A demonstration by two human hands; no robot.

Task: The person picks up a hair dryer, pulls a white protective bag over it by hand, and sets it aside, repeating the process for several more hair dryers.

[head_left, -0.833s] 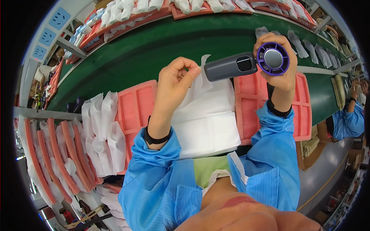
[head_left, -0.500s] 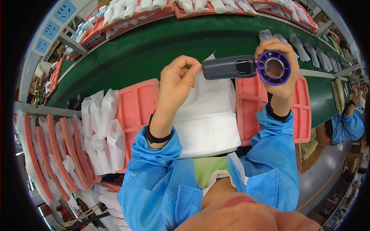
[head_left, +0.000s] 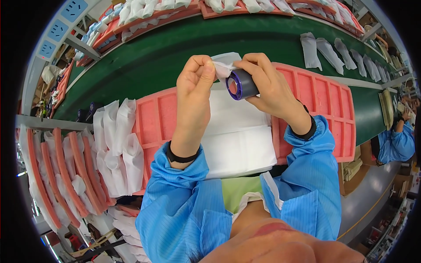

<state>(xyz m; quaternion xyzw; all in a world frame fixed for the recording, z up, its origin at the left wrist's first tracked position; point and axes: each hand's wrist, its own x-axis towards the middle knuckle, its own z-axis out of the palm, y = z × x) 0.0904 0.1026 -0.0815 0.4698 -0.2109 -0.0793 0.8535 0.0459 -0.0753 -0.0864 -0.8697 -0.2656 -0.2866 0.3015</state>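
My right hand [head_left: 272, 87] is wrapped round a dark grey device [head_left: 250, 83] with a purple spoked ring [head_left: 235, 86] at its end, turned toward the left. What kind of device it is, I cannot tell; my fingers hide much of it. With thumb and forefinger pinched together, my left hand [head_left: 195, 90] grips the edge of a thin white bag [head_left: 225, 61]. The bag spans the gap between both hands, just above the ring. My right fingertips reach the bag's edge as well. Below lies a stack of white bags [head_left: 239, 151].
Pink foam trays with compartments stand left [head_left: 158, 115] and right [head_left: 326, 107] of the stack. White-wrapped items [head_left: 115, 153] lie at the left. Beyond runs a green belt [head_left: 166, 52] bearing a row of wrapped pieces [head_left: 329, 55]. Another person [head_left: 397, 136] is at the far right.
My right hand has brought the device leftward and turned it, so the ring now faces left near my left hand. A white bag is now raised between both hands.
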